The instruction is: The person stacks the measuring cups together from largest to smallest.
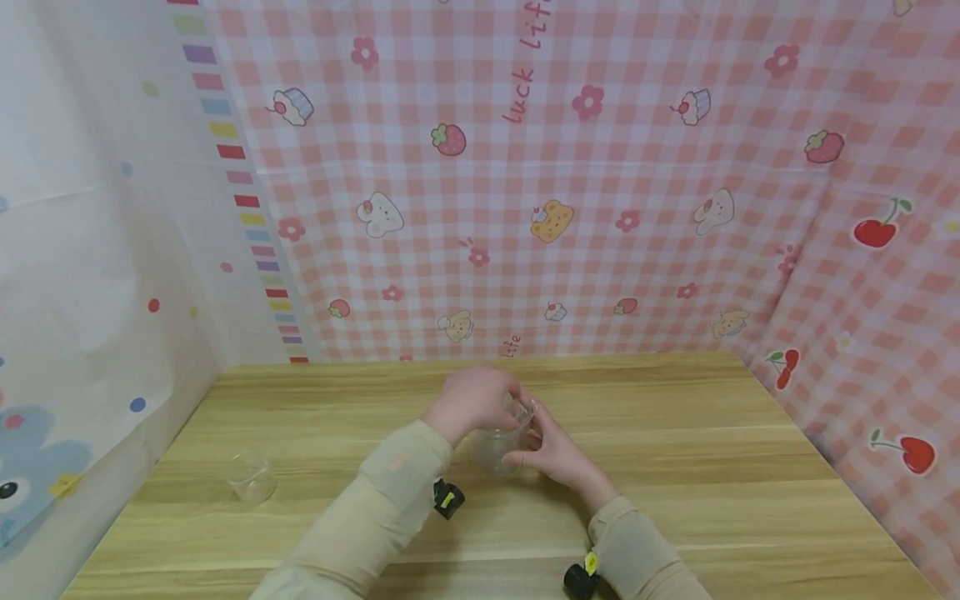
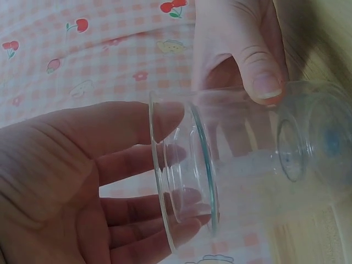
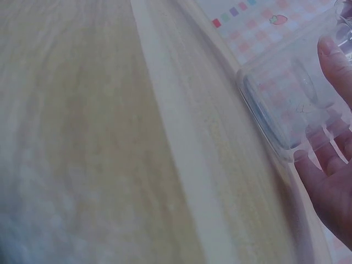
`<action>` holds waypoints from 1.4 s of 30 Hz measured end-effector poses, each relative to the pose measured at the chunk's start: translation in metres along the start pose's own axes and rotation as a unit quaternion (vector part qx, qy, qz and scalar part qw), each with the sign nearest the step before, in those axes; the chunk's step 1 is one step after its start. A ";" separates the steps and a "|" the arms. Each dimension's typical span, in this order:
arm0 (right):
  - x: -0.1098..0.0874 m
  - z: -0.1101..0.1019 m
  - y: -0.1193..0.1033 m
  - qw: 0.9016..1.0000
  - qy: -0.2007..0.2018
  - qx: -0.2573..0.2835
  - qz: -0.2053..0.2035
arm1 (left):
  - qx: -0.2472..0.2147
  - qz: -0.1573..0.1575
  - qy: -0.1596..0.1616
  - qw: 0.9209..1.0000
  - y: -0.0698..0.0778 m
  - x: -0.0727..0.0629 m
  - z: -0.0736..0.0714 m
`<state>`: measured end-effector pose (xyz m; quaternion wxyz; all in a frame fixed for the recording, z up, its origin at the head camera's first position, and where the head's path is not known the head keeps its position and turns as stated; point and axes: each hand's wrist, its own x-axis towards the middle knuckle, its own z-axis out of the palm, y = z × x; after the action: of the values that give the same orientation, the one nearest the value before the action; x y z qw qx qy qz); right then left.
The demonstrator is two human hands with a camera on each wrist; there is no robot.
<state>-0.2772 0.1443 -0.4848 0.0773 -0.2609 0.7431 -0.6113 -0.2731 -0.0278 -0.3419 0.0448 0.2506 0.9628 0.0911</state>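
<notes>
At the middle of the table, my right hand (image 1: 553, 452) grips the side of a clear see-through cup (image 1: 495, 454). Its thumb lies along one side in the left wrist view, with fingers showing through the wall. My left hand (image 1: 480, 402) holds a small clear glass cup (image 2: 179, 165) by its rim, thumb and fingers curled round it. This glass cup sits at the mouth of the larger cup, partly overlapping it. The larger cup's closed base (image 3: 267, 118) shows in the right wrist view.
Another small clear glass cup (image 1: 252, 477) stands on the left side of the wooden table (image 1: 712, 467). A pink checked cloth (image 1: 637, 267) hangs behind the table and on the right; a white printed cloth (image 1: 90, 250) hangs at left. Both wrists carry black cameras.
</notes>
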 end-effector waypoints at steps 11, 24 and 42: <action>0.000 0.000 0.000 1.000 0.004 -0.008 -0.005 | 0.020 -0.005 -0.008 1.000 0.002 0.003 0.003; 0.001 0.001 0.001 1.000 0.009 -0.006 -0.007 | 0.033 0.005 0.001 0.999 0.000 0.004 0.007; 0.000 0.001 -0.002 1.000 0.006 0.000 0.001 | 0.022 0.000 -0.002 1.000 0.000 0.002 0.007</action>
<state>-0.2764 0.1428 -0.4830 0.0738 -0.2568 0.7436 -0.6129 -0.2736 -0.0255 -0.3487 0.0408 0.2513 0.9645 0.0698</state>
